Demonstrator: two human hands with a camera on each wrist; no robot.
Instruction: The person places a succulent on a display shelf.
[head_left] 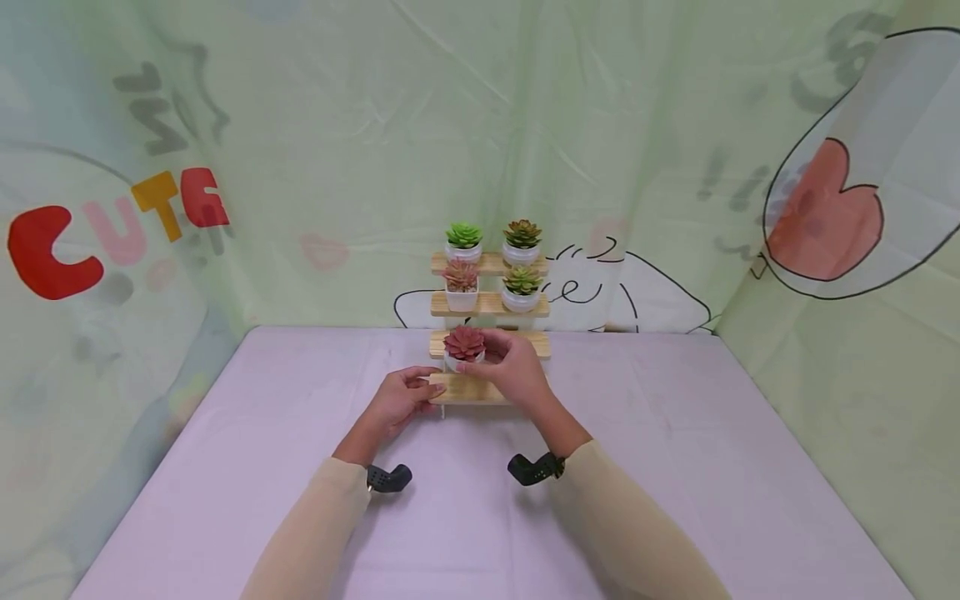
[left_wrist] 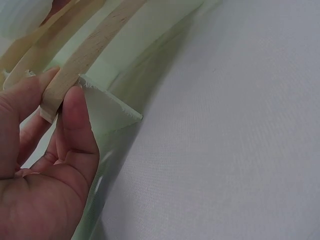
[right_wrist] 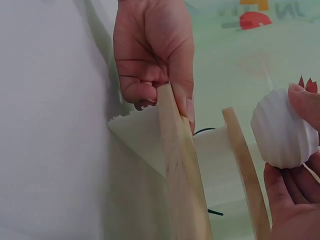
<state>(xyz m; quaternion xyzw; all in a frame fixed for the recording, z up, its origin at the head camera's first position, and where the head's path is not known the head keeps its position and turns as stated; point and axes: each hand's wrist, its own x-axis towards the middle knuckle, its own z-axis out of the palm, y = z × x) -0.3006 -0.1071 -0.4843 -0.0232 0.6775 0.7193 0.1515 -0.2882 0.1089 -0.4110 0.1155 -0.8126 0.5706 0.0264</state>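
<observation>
A small tiered stand with wooden shelves [head_left: 480, 390] stands near the back of the table. At the left end of its lowest shelf, my left hand [head_left: 401, 402] pinches the board between thumb and fingers, as the left wrist view also shows. My right hand [head_left: 517, 371] grips a potted succulent [head_left: 465, 343] with dark red leaves and a white ribbed pot [right_wrist: 284, 130]. This pot is at the left part of the second shelf from the bottom; whether it touches the board I cannot tell.
On the top shelf sit a bright green succulent [head_left: 464, 240] and a brownish one [head_left: 522, 240]. Below them are a pinkish succulent [head_left: 461, 283] and a green one [head_left: 521, 287]. A printed curtain [head_left: 360, 167] hangs behind the pale table [head_left: 300, 392].
</observation>
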